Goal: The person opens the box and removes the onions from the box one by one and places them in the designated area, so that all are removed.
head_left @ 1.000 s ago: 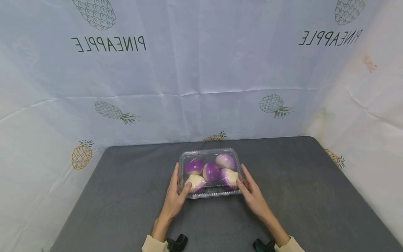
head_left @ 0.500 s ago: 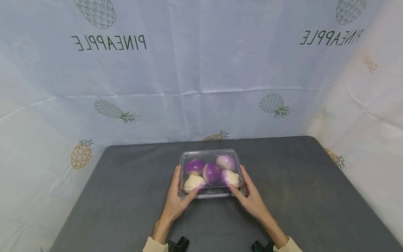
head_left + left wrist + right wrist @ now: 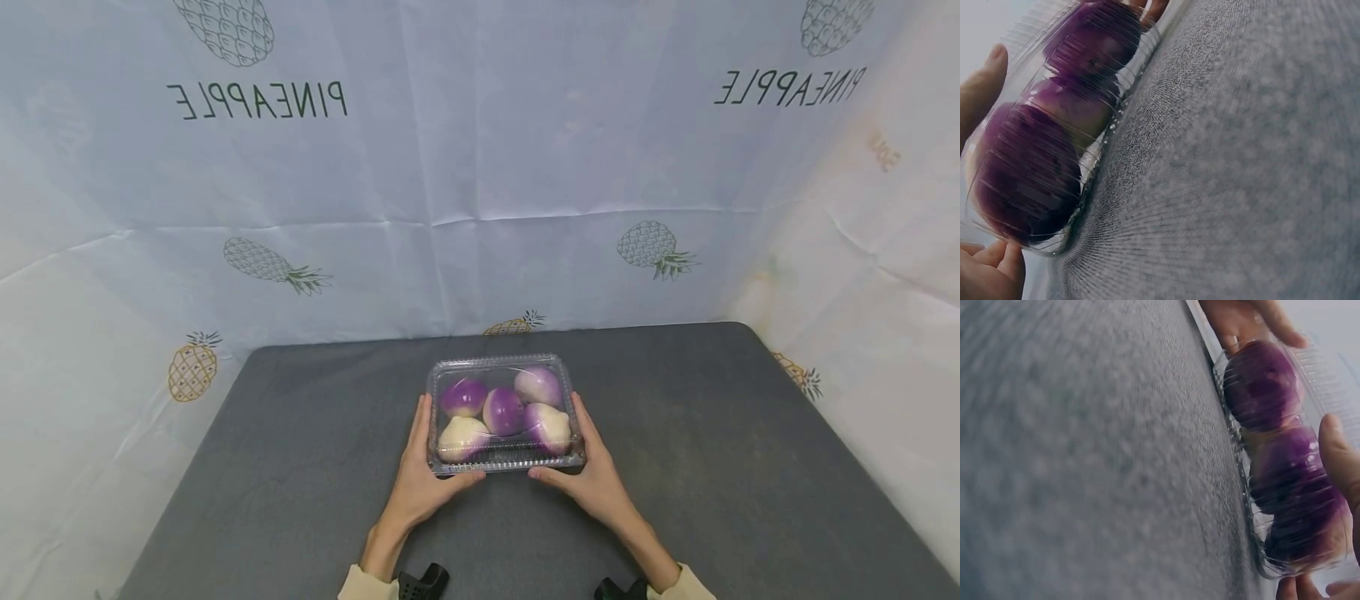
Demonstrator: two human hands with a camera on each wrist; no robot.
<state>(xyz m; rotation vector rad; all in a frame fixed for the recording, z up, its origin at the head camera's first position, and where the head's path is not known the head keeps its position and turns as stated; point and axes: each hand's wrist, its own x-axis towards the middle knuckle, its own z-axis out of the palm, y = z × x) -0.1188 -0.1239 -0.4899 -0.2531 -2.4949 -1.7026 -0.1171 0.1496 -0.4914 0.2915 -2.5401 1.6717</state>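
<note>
A clear plastic clamshell box (image 3: 517,362) sits on the grey tabletop, lid down. Several purple-and-white turnips (image 3: 503,411) show through it. My left hand (image 3: 418,483) lies along the box's left side with straight fingers, its thumb extended by the near edge. On the right side, my right hand (image 3: 597,483) mirrors it, thumb pointing inward by the near edge. In the left wrist view, a turnip (image 3: 1029,175) shows through the ribbed wall, and fingertips (image 3: 997,265) touch the box's end. The right wrist view has the thumb (image 3: 1338,453) beside the wall, apart from the lid's top.
The dark grey table (image 3: 315,433) extends around the box on all sides. Behind it hangs a pale cloth (image 3: 525,150) printed with pineapples, reaching the table's back edge. Dark wrist bands (image 3: 423,581) are worn at both wrists.
Both thumbs have slid off the lid toward me and inward, now in front of the near edge. The box shifted slightly, then stayed put. Fingers remain along its sides.
</note>
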